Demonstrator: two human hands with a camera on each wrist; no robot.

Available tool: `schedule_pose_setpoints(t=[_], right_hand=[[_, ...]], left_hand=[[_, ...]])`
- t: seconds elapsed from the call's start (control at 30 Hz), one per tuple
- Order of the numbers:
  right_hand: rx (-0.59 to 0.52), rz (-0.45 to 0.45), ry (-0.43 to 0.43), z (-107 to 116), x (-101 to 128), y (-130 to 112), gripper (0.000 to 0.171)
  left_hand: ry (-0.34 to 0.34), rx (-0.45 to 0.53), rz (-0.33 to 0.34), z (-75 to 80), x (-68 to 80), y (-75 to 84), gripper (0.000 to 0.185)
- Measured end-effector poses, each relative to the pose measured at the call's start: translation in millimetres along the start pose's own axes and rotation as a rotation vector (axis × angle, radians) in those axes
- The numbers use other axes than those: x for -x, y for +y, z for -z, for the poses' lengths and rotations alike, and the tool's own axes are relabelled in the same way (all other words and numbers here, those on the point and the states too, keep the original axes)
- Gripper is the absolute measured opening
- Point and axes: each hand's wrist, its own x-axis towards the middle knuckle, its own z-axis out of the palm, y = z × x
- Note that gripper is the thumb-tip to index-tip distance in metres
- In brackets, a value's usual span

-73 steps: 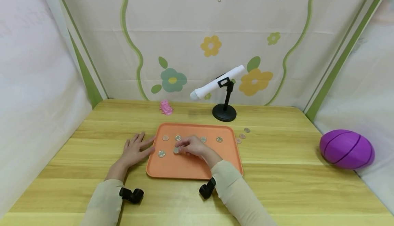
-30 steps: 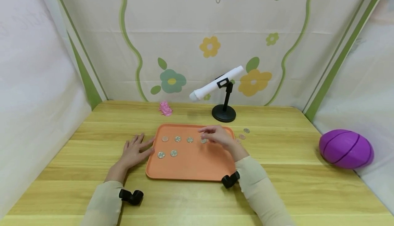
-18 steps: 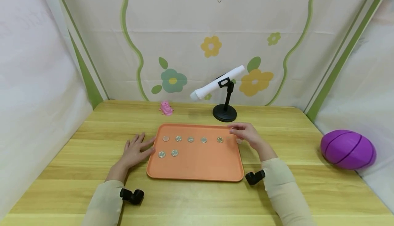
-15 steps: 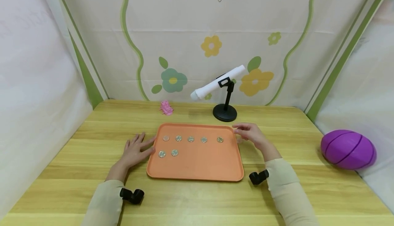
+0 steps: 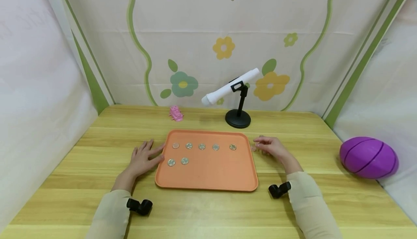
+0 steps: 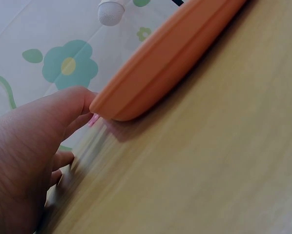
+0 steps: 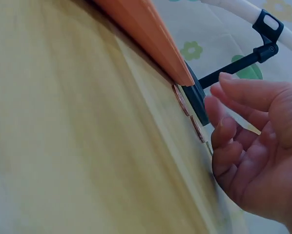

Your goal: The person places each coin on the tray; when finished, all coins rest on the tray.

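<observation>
An orange tray (image 5: 211, 172) lies on the wooden table with several coins on it: a far row (image 5: 202, 146) and two nearer ones (image 5: 184, 161). My left hand (image 5: 143, 157) lies flat on the table, fingers straight, its thumb (image 6: 73, 100) against the tray's left rim (image 6: 170, 53). My right hand (image 5: 270, 146) hovers just right of the tray over a few loose coins (image 5: 253, 148) on the table. In the right wrist view its fingers (image 7: 219, 109) are loosely bent close to a coin (image 7: 197, 127) and hold nothing; the tray's corner (image 7: 141, 24) is beside them.
A black stand (image 5: 238, 118) holding a white tube (image 5: 229, 87) is behind the tray. A small pink toy (image 5: 176, 113) sits at the back left. A purple ball (image 5: 368, 157) lies at the right edge. Cloth walls close in three sides.
My right hand left a coin in the tray's nearer row, then moved right across the tray to the loose coins on the table. My left hand stayed put.
</observation>
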Motion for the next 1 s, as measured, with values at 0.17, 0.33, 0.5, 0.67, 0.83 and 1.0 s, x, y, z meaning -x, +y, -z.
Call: schedule_pose_setpoints(t=[0.17,0.33,0.5,0.67,0.83,1.0], right_hand=[[0.059,-0.001,0.020,-3,0,9,0.036],[0.131,0.044,0.029,-5,-1,12,0.037],[0.177,0.063,0.042,-9,-3,12,0.034],[0.229,0.088,0.029,-13,0,6,0.031],[0.263,0.107,0.015,-14,0,5,0.024],[0.303,0.154,-0.004,-13,-1,7,0.015]], left_hand=[[-0.001,-0.005,-0.005,-0.8,-0.2,-0.5,0.052],[0.001,-0.004,-0.004,-0.3,-0.1,0.0,0.051],[-0.003,-0.003,0.004,-0.1,0.1,0.1,0.051],[-0.001,-0.004,0.005,-0.1,0.1,0.0,0.051],[0.016,0.012,-0.013,-0.4,0.9,0.8,0.051],[0.067,0.050,-0.053,-1.3,3.2,1.1,0.050]])
